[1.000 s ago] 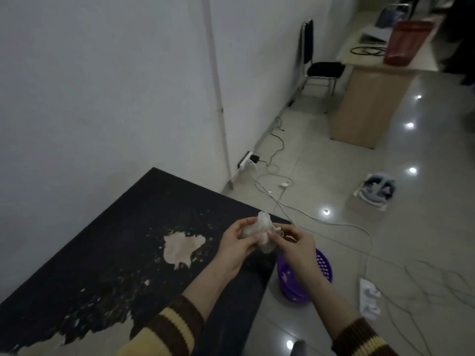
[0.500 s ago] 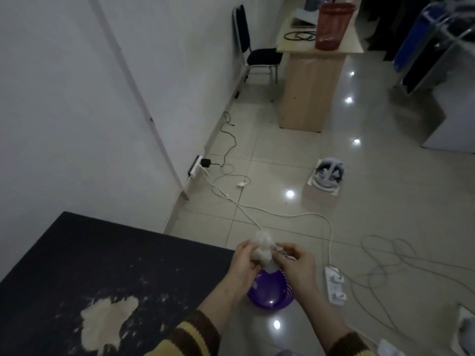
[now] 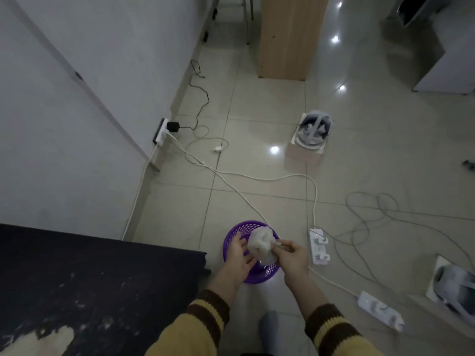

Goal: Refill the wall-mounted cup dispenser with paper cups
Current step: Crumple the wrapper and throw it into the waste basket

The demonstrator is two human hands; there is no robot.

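Pinched in the right hand (image 3: 291,255): a crumpled, translucent whitish wad (image 3: 261,244), most likely plastic wrapping, held at its right side between thumb and fingertips. Left hand (image 3: 240,255) open, fingers spread, palm turned toward the wad's left side and touching or nearly touching it; cannot tell which.

Both hands sit directly above a purple perforated basket (image 3: 232,233) on the tiled floor (image 3: 257,196), just past the corner of a dark, scuffed table (image 3: 102,278).

Task's things: no paper cups visible, no wall dispenser in view. Wall (image 3: 77,124) at left is bare apart from a socket with a plugged adapter (image 3: 172,126). White cable (image 3: 257,176) runs from it to a power strip (image 3: 319,246) just right of the basket.

Step in hand, as I judge it: discarding packaging into the basket, a side chore rather than loading itself. Whether the cups are already loaded cannot be told.

Next move calls for: right thumb and fingers to part so the wad drops inside the rim; light plastic may drift, so release low. Mind the cables underfoot.
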